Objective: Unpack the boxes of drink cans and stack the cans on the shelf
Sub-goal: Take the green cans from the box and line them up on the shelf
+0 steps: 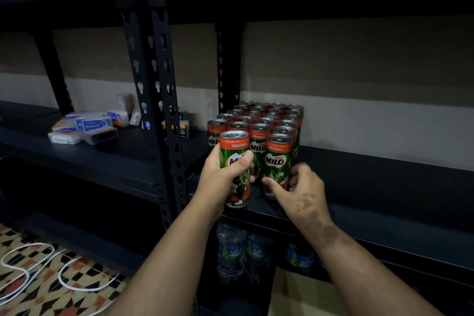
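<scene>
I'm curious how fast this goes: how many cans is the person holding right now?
2. The left hand grips one can at the shelf edge; the right hand holds a second can beside it, before the stacked cans.

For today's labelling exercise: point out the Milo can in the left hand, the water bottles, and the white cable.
Milo can (234,147): head view, orange top band.
Water bottles (230,251): head view, label of leftmost bottle.
White cable (84,288): head view, loop on floor.

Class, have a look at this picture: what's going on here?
A person is putting drink cans on a dark metal shelf. The left hand has a grip on one can at the shelf's front edge, and the right hand holds a second can beside it. Behind them stands a neat block of cans in rows. Water bottles sit below.
</scene>
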